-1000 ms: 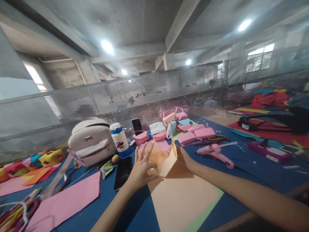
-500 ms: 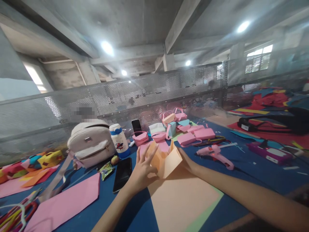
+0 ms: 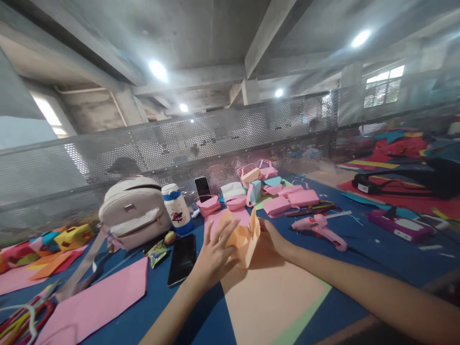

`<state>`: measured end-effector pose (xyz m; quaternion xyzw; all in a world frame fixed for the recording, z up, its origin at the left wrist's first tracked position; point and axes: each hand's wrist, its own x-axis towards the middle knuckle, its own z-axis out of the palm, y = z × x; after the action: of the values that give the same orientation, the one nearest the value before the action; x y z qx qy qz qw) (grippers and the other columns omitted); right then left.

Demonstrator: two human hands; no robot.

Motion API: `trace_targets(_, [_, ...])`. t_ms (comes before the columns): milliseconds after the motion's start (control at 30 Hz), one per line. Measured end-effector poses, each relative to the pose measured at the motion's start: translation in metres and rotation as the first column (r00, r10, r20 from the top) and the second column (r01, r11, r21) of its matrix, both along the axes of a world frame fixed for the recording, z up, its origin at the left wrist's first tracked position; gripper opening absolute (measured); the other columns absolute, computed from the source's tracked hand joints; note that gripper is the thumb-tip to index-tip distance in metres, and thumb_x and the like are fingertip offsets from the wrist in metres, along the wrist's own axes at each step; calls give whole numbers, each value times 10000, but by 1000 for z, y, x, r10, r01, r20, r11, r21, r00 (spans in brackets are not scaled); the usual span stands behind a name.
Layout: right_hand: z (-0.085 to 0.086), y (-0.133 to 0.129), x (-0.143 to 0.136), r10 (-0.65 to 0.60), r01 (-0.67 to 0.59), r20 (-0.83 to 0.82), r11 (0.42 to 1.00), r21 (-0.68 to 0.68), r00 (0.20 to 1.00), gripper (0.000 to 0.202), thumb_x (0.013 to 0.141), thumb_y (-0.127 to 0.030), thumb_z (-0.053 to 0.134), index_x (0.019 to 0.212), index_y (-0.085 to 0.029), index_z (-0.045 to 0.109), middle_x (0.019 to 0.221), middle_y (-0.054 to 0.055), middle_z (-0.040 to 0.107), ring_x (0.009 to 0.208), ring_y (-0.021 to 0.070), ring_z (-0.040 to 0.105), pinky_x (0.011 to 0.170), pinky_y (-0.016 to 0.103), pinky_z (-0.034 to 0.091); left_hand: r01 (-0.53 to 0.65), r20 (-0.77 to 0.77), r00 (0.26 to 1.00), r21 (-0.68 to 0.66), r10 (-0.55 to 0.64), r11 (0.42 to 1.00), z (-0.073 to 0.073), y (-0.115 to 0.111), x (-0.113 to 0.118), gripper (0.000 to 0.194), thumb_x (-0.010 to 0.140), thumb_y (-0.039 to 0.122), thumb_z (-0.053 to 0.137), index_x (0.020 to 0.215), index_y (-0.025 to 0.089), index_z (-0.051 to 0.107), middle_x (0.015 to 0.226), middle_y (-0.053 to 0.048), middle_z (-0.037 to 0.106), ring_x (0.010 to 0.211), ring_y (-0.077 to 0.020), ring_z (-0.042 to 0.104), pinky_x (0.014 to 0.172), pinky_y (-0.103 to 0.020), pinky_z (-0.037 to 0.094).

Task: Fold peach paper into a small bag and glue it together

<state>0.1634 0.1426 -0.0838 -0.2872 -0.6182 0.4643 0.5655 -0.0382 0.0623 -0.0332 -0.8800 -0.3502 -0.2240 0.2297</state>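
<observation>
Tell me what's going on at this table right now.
A person is folding a peach paper piece with both hands: the left hand presses its near side, the right hand supports the far side. It sits above a larger peach sheet on the blue table. A pink glue gun, finished pink paper bags, a black phone and a white backpack lie around.

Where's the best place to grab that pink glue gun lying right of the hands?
Take the glue gun by its handle, the thick end slanting toward the near right, coming from above. It lies flat on the blue table with its nozzle pointing left, and the cord trails off the handle end.
</observation>
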Motion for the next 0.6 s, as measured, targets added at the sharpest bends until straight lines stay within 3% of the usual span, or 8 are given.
trace_targets(100, [10, -4, 5, -29, 23, 49, 991, 129, 998, 288, 829, -490, 607, 815, -204, 641, 791, 38, 691, 734, 238, 645, 705, 392, 543, -79, 28, 996, 1, 79, 997, -2, -2, 6, 104, 803, 245, 760, 743, 218, 680, 1531, -77, 451, 1345, -326, 450, 1166, -562, 208])
trace_targets(233, [28, -14, 15, -206, 183, 33, 921, 344, 978, 301, 843, -347, 629, 1112, -224, 569, 1135, 95, 623, 1070, 277, 584, 960, 462, 466, -137, 31, 990, -12, 137, 991, -3, -5, 10, 125, 812, 157, 730, 707, 196, 673, 1465, -90, 528, 1300, -344, 490, 1097, -571, 297])
trace_targets(267, [32, -18, 17, -281, 240, 24, 859, 452, 960, 342, 853, -294, 619, 1178, -233, 532, 1196, 104, 586, 1141, 278, 543, 1011, 473, 427, -132, 32, 991, -30, 133, 991, -2, -5, 11, 126, 825, 145, 709, 716, 194, 668, 1409, -88, 580, 1267, -330, 522, 1094, -571, 300])
trace_targets(333, [38, -27, 21, -445, 252, 50, 592, 766, 894, 385, 873, -179, 573, 1244, -248, 495, 1233, 112, 555, 1180, 270, 512, 1017, 462, 420, -116, 38, 992, -83, 119, 990, -1, -5, 11, 125, 863, 120, 652, 764, 196, 654, 1212, -65, 695, 1158, -278, 599, 1108, -570, 280])
trace_targets(400, [41, -34, 22, -544, 70, 111, 300, 951, 832, 395, 888, -102, 537, 1241, -280, 519, 1235, 90, 562, 1171, 239, 511, 990, 409, 437, -122, 49, 991, -124, 128, 985, -1, -5, 12, 127, 876, 86, 608, 824, 199, 634, 1016, -36, 737, 1085, -251, 633, 1130, -596, 226])
trace_targets(467, [43, -37, 22, -576, -114, 184, 156, 981, 796, 359, 904, -89, 534, 1191, -302, 567, 1243, 56, 584, 1176, 212, 501, 987, 369, 430, -156, 59, 985, -136, 165, 978, -2, -4, 12, 156, 853, 45, 595, 868, 200, 608, 947, -33, 738, 1128, -274, 616, 1140, -649, 138])
trace_targets(533, [44, -37, 22, -582, -180, 238, 156, 971, 777, 285, 903, -112, 552, 1123, -286, 602, 1254, 45, 603, 1188, 211, 492, 988, 364, 420, -170, 67, 981, -151, 182, 974, -4, -4, 12, 211, 825, 9, 579, 901, 206, 580, 948, -41, 740, 1205, -293, 578, 1139, -687, 48])
trace_targets(600, [44, -35, 21, -580, -159, 272, 239, 958, 768, 249, 873, -122, 572, 1078, -258, 609, 1266, 55, 607, 1190, 224, 493, 985, 377, 414, -146, 65, 985, -202, 162, 968, -5, -3, 12, 272, 814, -19, 540, 952, 214, 553, 975, -39, 737, 1205, -266, 584, 1145, -685, 8])
